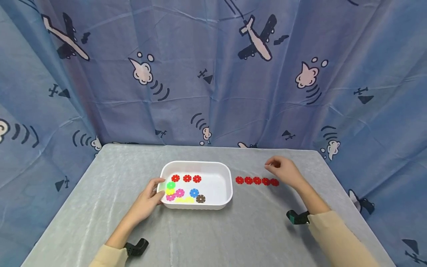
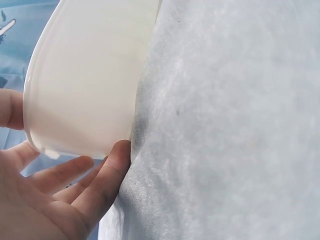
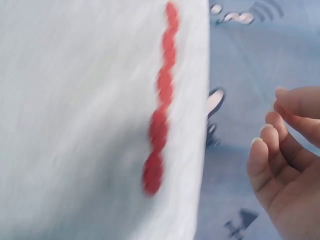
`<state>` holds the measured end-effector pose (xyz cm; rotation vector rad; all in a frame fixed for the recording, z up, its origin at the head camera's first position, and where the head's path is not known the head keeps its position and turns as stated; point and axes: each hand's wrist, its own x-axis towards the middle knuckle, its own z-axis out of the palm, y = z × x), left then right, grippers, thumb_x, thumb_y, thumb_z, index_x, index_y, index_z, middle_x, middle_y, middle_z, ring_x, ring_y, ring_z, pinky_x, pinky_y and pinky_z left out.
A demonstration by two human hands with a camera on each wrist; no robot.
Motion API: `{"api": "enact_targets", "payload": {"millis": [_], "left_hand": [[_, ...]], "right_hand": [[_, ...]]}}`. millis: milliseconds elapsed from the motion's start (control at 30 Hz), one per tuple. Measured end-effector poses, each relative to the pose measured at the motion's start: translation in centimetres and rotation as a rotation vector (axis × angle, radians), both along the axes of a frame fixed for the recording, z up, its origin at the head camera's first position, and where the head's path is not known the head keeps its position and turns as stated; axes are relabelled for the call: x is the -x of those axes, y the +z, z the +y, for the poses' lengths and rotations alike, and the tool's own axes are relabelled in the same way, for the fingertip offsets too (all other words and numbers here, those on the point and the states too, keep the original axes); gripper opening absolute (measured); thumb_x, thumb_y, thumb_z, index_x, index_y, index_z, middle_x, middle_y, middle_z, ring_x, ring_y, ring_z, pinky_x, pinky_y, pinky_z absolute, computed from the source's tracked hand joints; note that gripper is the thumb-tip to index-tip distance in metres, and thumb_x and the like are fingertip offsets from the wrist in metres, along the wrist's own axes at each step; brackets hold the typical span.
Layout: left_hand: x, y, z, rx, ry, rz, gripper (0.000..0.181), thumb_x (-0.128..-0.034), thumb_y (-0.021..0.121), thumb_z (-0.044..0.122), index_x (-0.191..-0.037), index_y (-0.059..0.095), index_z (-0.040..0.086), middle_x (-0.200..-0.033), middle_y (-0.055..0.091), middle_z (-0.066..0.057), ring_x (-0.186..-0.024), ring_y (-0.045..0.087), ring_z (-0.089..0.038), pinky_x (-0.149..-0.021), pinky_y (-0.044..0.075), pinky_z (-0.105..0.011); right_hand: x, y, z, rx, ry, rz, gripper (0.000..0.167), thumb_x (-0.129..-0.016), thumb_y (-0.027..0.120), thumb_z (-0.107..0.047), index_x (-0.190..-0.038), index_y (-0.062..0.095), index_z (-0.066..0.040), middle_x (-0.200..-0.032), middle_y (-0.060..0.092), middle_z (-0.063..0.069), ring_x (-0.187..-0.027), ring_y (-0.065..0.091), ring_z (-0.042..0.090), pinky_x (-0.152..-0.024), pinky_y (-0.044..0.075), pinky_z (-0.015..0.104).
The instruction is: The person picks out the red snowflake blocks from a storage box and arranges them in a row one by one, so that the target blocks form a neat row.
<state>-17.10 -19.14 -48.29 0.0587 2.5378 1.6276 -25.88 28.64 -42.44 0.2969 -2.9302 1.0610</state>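
My left hand [image 1: 146,200] holds the left end of a white tray [image 1: 213,185], its thumb over the rim; the left wrist view shows fingers [image 2: 116,160] against the tray's outer wall [image 2: 90,90]. Inside the tray lie three red notched discs [image 1: 187,178] and green, yellow, pink, blue and brown ones. To its right, several red discs [image 1: 257,180] form a row on the table. Above the row's right end is my right hand [image 1: 283,170], fingers curled with thumb and forefinger close together. In the right wrist view nothing shows between the fingers of that hand [image 3: 290,150].
A grey-white cloth [image 1: 100,207] covers the table. Behind it and at both sides hangs a blue curtain [image 1: 186,74] with airplane prints. A black device [image 1: 136,247] is at the left wrist and another [image 1: 297,217] at the right wrist.
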Motion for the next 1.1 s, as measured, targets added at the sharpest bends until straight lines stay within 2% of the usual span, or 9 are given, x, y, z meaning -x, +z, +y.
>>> {"api": "enact_targets", "payload": {"millis": [367,500,667,800,900,1100], "left_hand": [[0.0,-0.1,0.0,0.006,-0.004,0.008,0.044,-0.1056,0.051,0.016,-0.148,0.041,0.01,-0.151,0.044,-0.024,-0.122,0.06,-0.032,-0.089,0.057,-0.038],[0.0,-0.1,-0.1,0.014,-0.002,0.01,0.043,-0.1056,0.052,0.016,-0.148,0.042,0.011,-0.151,0.044,-0.024,-0.121,0.061,-0.031,-0.088,0.057,-0.037],[0.0,-0.2,-0.2,0.019,-0.002,0.011,0.043,-0.1057,0.052,0.016,-0.147,0.042,0.012,-0.152,0.044,-0.024,-0.122,0.061,-0.031,-0.087,0.056,-0.035],[0.0,-0.2,-0.2,0.021,-0.006,0.024,0.042,-0.1055,0.052,0.015,-0.147,0.042,0.011,-0.151,0.044,-0.025,-0.121,0.061,-0.032,-0.086,0.057,-0.033],[0.0,-0.2,-0.2,0.024,-0.011,0.032,0.043,-0.1053,0.052,0.015,-0.147,0.042,0.01,-0.15,0.045,-0.025,-0.121,0.061,-0.032,-0.085,0.057,-0.033],[0.1,-0.3,-0.1,0.012,-0.008,0.02,0.043,-0.1055,0.052,0.015,-0.147,0.042,0.011,-0.151,0.045,-0.024,-0.121,0.061,-0.031,-0.086,0.057,-0.034]], "right_hand": [[-1.3,2.3,-6.0,0.073,0.107,0.094,0.012,-0.097,0.069,-0.015,-0.104,0.072,-0.007,-0.087,0.064,0.003,-0.079,0.057,0.022,-0.069,0.05,0.037],[-1.6,2.6,-8.0,0.096,0.124,0.094,0.012,-0.097,0.07,-0.016,-0.105,0.072,-0.008,-0.089,0.066,0.003,-0.081,0.059,0.021,-0.071,0.052,0.036],[-1.8,2.5,-10.8,0.102,0.129,0.066,0.011,-0.096,0.071,-0.018,-0.104,0.072,-0.01,-0.089,0.067,0.001,-0.08,0.059,0.019,-0.069,0.053,0.034],[-1.9,2.2,-13.0,0.101,0.141,0.076,0.009,-0.095,0.071,-0.016,-0.101,0.073,-0.01,-0.085,0.065,0.0,-0.078,0.057,0.019,-0.066,0.051,0.032],[-1.8,1.8,-14.6,0.089,0.157,0.088,0.007,-0.094,0.072,-0.015,-0.099,0.073,-0.009,-0.084,0.064,0.0,-0.079,0.056,0.018,-0.068,0.049,0.032],[-1.4,0.7,-17.3,0.089,0.19,0.046,0.007,-0.094,0.071,-0.014,-0.098,0.073,-0.009,-0.085,0.063,-0.001,-0.081,0.056,0.018,-0.071,0.049,0.031]]}}
